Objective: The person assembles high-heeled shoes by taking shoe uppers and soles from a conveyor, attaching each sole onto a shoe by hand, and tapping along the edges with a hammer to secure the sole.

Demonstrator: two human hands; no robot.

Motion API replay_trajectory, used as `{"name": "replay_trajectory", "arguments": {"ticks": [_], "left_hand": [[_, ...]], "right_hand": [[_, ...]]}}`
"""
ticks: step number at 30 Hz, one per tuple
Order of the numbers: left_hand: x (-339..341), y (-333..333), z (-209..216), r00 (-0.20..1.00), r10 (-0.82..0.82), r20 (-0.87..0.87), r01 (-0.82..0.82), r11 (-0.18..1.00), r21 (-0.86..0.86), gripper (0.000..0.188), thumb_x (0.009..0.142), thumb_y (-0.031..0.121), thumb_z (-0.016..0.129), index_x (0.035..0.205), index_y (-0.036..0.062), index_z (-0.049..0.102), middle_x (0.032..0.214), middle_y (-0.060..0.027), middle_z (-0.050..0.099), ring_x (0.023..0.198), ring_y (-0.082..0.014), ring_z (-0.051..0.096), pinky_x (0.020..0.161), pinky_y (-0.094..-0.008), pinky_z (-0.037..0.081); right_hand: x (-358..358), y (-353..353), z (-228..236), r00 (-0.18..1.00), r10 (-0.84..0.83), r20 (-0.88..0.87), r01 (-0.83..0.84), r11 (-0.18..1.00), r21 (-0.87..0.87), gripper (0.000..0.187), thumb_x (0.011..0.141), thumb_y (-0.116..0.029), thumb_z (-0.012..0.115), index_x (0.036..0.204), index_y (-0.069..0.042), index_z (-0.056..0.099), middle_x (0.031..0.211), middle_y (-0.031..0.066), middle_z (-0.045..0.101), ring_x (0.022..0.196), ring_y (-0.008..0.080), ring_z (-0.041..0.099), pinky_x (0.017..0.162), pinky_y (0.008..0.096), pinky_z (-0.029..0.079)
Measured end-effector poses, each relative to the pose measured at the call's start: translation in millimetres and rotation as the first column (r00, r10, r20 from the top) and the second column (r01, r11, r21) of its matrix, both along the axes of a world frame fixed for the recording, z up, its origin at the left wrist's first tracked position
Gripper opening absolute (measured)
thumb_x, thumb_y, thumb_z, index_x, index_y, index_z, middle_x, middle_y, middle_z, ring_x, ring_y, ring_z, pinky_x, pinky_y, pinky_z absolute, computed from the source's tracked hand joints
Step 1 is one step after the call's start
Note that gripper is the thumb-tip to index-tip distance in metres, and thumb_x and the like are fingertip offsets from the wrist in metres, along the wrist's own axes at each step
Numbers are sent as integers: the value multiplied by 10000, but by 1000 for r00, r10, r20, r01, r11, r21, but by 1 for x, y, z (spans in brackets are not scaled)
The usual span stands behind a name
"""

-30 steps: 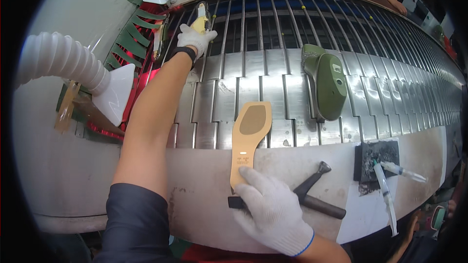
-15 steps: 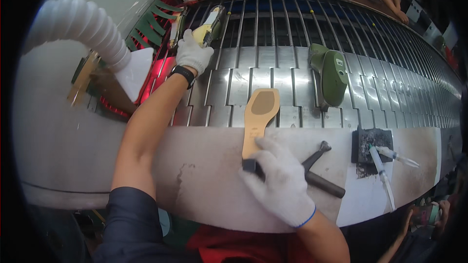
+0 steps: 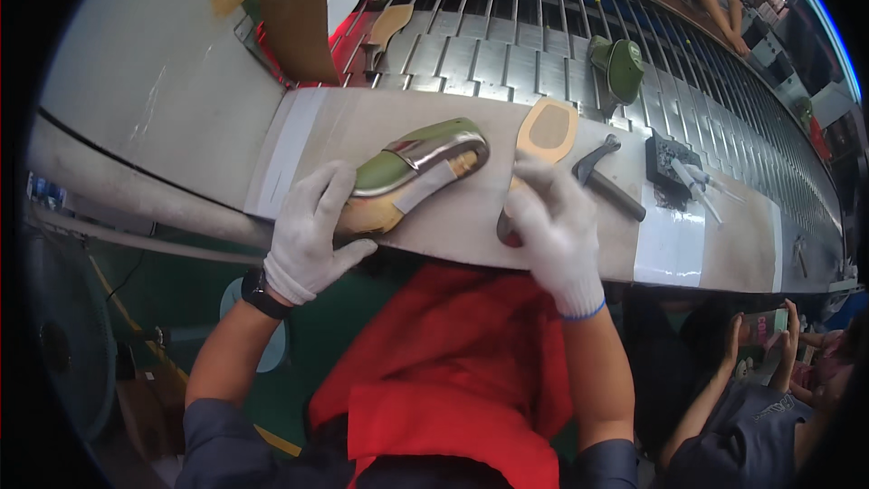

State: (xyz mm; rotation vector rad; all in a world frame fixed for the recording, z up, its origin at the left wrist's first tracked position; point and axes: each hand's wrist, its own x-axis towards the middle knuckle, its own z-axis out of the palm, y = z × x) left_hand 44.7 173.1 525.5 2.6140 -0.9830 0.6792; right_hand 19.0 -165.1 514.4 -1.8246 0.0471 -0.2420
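My left hand (image 3: 312,231), in a white glove, grips the heel end of a green shoe last (image 3: 376,172) with a shiny metallic shoe upper (image 3: 453,147) on it. The last lies tilted over the bench, its yellowish underside partly facing me. My right hand (image 3: 552,222), gloved and a little blurred, closes on the heel part of a tan shoe sole (image 3: 549,129). The sole's rounded toe end, with a brown patch, points away from me. Just right of it a hammer (image 3: 615,195) lies on the bench.
A dark block (image 3: 665,163) with syringe-like tubes (image 3: 701,190) stands right of the hammer. Beyond the bench (image 3: 434,249) runs a metal conveyor (image 3: 507,63) carrying a green last (image 3: 620,71) and another tan sole (image 3: 389,25). Co-workers are at far right and lower right.
My left hand has brought the shoe last from the conveyor to the bench. My right hand has drawn the sole nearer to me. The view has shifted downward.
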Motion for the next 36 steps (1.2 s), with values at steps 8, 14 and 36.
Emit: {"name": "replay_trajectory", "arguments": {"ticks": [8, 14, 36], "left_hand": [[-21, 21, 24, 722, -128, -680, -395, 731, -557, 604, 870, -45, 834, 1426, -36, 597, 1308, -150, 703, 1204, -225, 707, 1026, -386, 597], [15, -10, 76, 898, -291, -330, -173, 455, -873, 508, 951, -12, 808, 1413, -63, 604, 1259, -134, 741, 1133, -198, 732, 1031, -347, 597], [43, -74, 103, 509, -848, -147, -247, 20, -969, 507, 1089, 44, 602, 1583, -16, 504, 1464, -239, 673, 1283, -284, 709, 1107, -430, 594]], "right_hand": [[15, 37, -22, 992, -77, -98, 108, 923, 370, 533, 1132, -366, 665, 702, -58, 599, 600, 9, 579, 530, 76, 508, 511, 280, 398], [14, 36, -23, 979, -171, -113, 192, 959, 210, 417, 1083, -308, 712, 780, -41, 608, 648, 51, 597, 530, 116, 520, 506, 311, 399], [-126, 56, -10, 930, 41, -365, 252, 651, 716, 306, 1042, -104, 585, 1244, 120, 640, 1049, 273, 753, 859, 381, 776, 805, 530, 665]]}}
